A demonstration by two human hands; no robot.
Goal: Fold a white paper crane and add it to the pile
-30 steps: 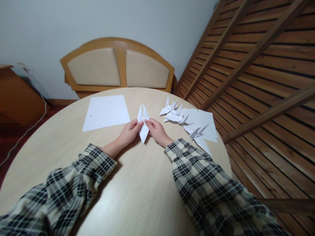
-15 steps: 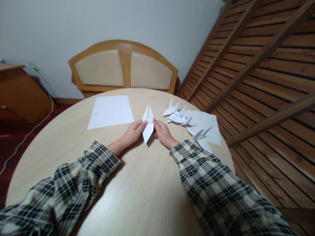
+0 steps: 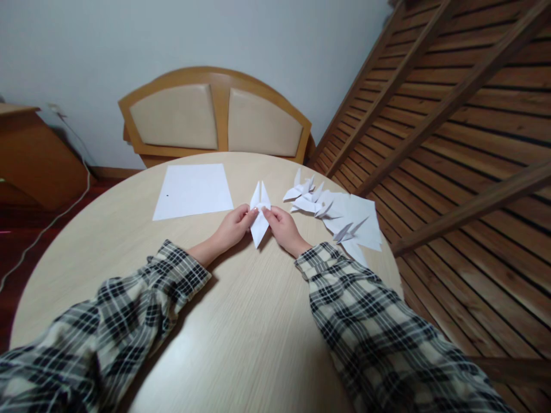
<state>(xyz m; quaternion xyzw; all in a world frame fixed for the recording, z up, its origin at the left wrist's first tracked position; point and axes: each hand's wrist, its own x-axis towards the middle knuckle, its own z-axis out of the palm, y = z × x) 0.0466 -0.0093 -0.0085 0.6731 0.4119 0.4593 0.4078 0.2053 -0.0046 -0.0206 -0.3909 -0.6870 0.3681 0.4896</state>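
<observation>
A partly folded white paper piece (image 3: pixel 259 222), long and pointed at both ends, lies on the round pale wooden table (image 3: pixel 241 321). My left hand (image 3: pixel 233 228) pinches its left edge at the middle, fingers closed on the paper. My right hand (image 3: pixel 283 228) pinches its right edge in the same way. Both sleeves are black and white plaid.
A flat white sheet (image 3: pixel 193 190) lies at the back left of the table. Several folded paper cranes (image 3: pixel 309 199) sit on loose white sheets (image 3: pixel 360 221) at the right edge. A wooden chair (image 3: pixel 215 117) stands behind the table. A slatted wooden wall (image 3: pixel 451 115) rises on the right.
My hands keep their pinch on the folded paper, with small finger shifts at its middle. The view has drifted slightly; nothing else on the table moved.
</observation>
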